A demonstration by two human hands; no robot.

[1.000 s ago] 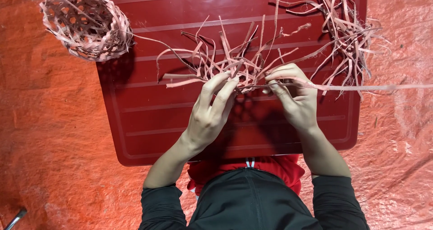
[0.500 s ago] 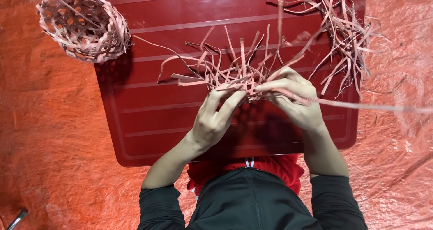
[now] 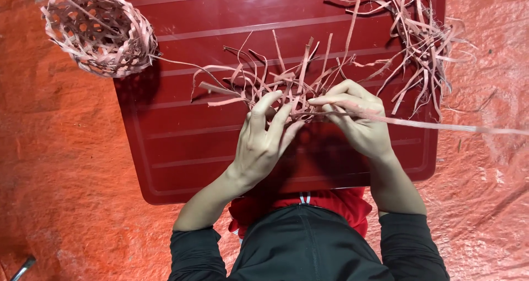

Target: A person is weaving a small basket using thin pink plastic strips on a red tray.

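Note:
My left hand (image 3: 263,139) rests on a half-woven tangle of thin pale strips (image 3: 275,85) that lies on a dark red plastic board (image 3: 182,143); its fingers press down on the crossing strips. My right hand (image 3: 357,121) pinches one long strip (image 3: 457,127) that runs off to the right edge of view. Both hands meet at the near edge of the weave, fingertips almost touching.
A finished small open-weave basket (image 3: 96,30) sits at the board's far left corner. A loose heap of spare strips (image 3: 424,44) lies at the far right. Orange sheeting (image 3: 55,176) covers the ground. A metal tool tip (image 3: 22,268) shows at bottom left.
The long strip in my right hand has swung slightly lower on the right. My left fingers have shifted a little upward into the weave. The basket has not moved.

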